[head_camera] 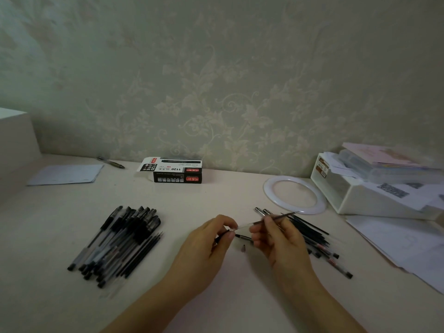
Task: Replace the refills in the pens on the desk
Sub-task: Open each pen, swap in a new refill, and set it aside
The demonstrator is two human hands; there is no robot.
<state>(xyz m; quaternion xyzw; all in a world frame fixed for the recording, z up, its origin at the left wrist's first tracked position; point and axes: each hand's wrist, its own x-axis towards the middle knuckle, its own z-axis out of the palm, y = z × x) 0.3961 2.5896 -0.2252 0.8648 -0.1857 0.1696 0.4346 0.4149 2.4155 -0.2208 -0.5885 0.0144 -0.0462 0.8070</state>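
Forearms enter from the bottom edge, both hands meeting over the middle of the surface [216,195]. Left hand [211,243] pinches the end of a pen barrel [221,236], fingers curled round it. Right hand [271,234] pinches a thin refill [276,218], which angles up to the right, its near end at the barrel mouth. Frame is blurred; cannot tell whether the refill is going in or coming out.

Small dark tip piece [243,248] lies loose on the surface just below the hands, a short dark part [243,237] beside it. Pile of capped pens [120,241] to the left; loose refills and pens [314,239] to the right, partly behind the right hand.

Risks, as I judge them:
- The refill is slender and could bend if pushed off-axis against the barrel mouth.
- The loose tip could roll or get swept away by a wrist.
- Old and new refills could get mixed in the right-hand scatter.
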